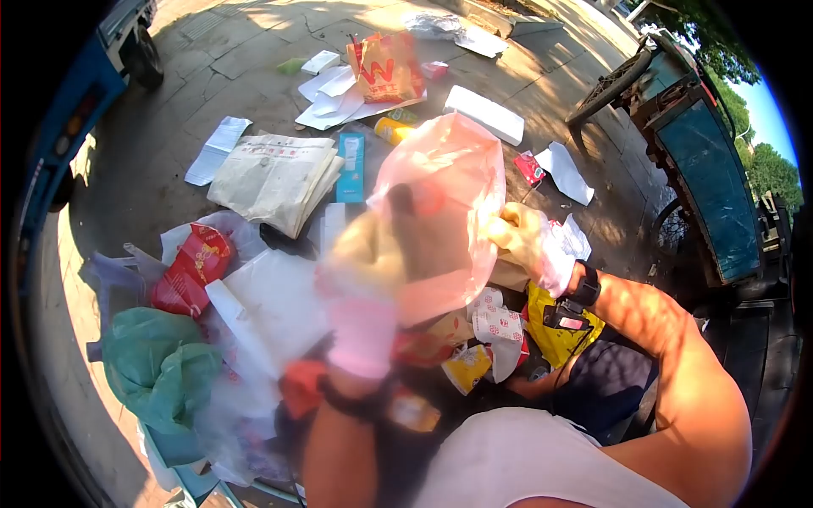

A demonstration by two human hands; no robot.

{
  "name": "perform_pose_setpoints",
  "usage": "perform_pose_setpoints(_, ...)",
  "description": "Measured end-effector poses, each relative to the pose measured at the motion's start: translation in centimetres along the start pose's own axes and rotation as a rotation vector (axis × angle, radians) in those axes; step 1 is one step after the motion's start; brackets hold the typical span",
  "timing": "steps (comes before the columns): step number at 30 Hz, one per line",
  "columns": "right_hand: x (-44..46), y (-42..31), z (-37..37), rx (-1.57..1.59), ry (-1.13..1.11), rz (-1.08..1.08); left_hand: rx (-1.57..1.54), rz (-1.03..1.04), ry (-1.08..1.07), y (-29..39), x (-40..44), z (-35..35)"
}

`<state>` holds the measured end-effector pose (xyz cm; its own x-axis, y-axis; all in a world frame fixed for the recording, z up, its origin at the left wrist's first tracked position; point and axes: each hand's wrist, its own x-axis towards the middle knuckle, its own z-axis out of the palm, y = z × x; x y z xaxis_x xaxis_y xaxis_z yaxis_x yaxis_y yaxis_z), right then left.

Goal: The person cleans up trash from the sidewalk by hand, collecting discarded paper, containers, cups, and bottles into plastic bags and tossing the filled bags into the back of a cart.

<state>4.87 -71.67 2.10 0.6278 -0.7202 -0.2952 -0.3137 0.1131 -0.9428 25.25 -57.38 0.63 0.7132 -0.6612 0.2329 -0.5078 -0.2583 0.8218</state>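
Note:
A thin pink plastic bag [457, 169] hangs spread in front of me. My right hand [518, 237], in a pale glove, pinches its right edge with the fingers closed. My left hand [368, 262], also gloved, is over the bag's lower left side, smeared by motion. Its fingers cannot be made out. A dark blurred patch shows beside it, too unclear to name. Below the bag lie a white patterned wrapper [497, 324], a yellow packet [555, 326] and a small yellow-and-white wrapper [467, 369].
Folded newspapers [271, 178], a blue box [351, 168] and a brown paper bag [386, 69] lie beyond my hands. To the left are a red packet [193, 269] and a green plastic bag [157, 368]. A cart [703, 186] stands right, a blue vehicle [72, 123] left.

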Motion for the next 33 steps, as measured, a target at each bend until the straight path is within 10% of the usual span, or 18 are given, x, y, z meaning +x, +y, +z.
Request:
perform_pose_setpoints(17,-2.9,3.1,1.2,0.437,-0.148,0.559,-0.017,0.639,-0.352,-0.9,-8.4,7.1)
perform_pose_setpoints(33,1.0,5.2,0.8,0.283,-0.197,0.471,0.073,0.557,-0.49,1.0,-6.1,5.8)
